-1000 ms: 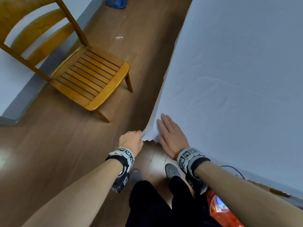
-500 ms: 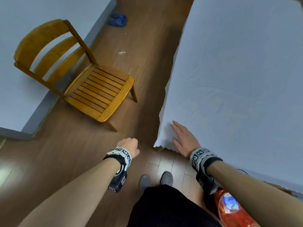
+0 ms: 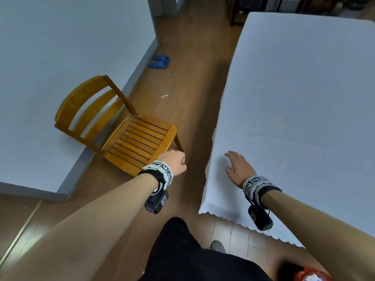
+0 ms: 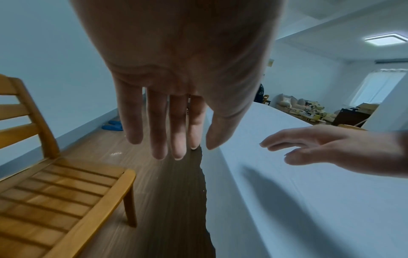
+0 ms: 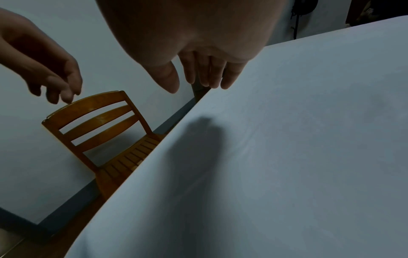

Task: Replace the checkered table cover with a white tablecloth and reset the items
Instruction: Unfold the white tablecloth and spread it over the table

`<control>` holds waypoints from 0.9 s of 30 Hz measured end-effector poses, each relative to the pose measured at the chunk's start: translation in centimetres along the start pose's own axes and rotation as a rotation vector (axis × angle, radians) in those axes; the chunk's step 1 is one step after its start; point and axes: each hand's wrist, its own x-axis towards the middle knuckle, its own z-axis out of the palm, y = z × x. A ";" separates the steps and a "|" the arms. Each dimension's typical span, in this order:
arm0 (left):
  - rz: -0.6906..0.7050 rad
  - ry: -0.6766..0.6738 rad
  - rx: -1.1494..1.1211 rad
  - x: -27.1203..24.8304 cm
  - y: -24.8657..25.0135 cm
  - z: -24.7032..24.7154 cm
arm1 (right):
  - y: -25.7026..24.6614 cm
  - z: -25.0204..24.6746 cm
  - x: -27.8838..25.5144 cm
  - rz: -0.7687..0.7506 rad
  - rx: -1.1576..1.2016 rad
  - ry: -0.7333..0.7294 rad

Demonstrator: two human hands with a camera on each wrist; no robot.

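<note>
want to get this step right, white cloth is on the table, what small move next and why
Probably sweep the right hand across the white tablecloth to flatten the faint creases near this corner. The left hand hangs open and empty beside the wooden chair.

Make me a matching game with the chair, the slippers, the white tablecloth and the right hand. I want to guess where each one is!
Things:
1. wooden chair
2. blue slippers
3. white tablecloth
4. right hand

Places:
A. spread over the table
B. above the cloth near the table's corner, fingers straight
C. on the floor by the far wall
D. on the floor left of the table

Pairs: 1-D, 2-C, 3-A, 4-B
</note>
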 end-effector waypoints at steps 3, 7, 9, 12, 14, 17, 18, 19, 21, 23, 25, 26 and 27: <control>0.070 0.016 0.006 4.3 -0.6 -3.1 | -1.0 -1.6 3.7 0.015 -0.009 0.010; 0.186 0.016 0.034 11.5 -2.0 -8.6 | -2.4 -4.7 10.1 0.094 -0.013 0.042; 0.250 0.028 0.045 15.2 -2.9 -12.0 | -3.2 -6.7 13.5 0.158 -0.010 0.079; 0.337 0.053 0.061 20.1 -4.1 -17.3 | -4.8 -10.0 17.7 0.252 0.019 0.121; 0.381 0.071 0.074 23.0 -4.6 -20.9 | -5.9 -12.3 20.1 0.281 0.036 0.144; 0.438 0.104 0.082 26.9 -5.1 -25.1 | -7.3 -15.5 23.1 0.310 0.043 0.189; 0.455 0.111 0.078 28.1 -5.0 -26.2 | -7.5 -16.3 23.9 0.318 0.041 0.200; 0.469 0.114 0.071 29.1 -4.9 -27.2 | -7.7 -17.2 24.7 0.326 0.039 0.207; 0.493 0.120 0.060 31.3 -4.2 -29.0 | -7.8 -18.7 26.1 0.340 0.038 0.216; 0.512 0.125 0.059 33.5 -3.2 -30.6 | -7.4 -20.2 27.6 0.363 0.048 0.234; 0.527 0.124 0.062 35.9 -2.1 -32.0 | -6.5 -21.6 29.1 0.383 0.057 0.251; 0.533 0.124 0.063 37.1 -1.5 -32.6 | -5.8 -22.2 30.0 0.388 0.057 0.257; 0.537 0.123 0.064 38.4 -0.9 -33.2 | -5.1 -22.8 31.0 0.392 0.056 0.261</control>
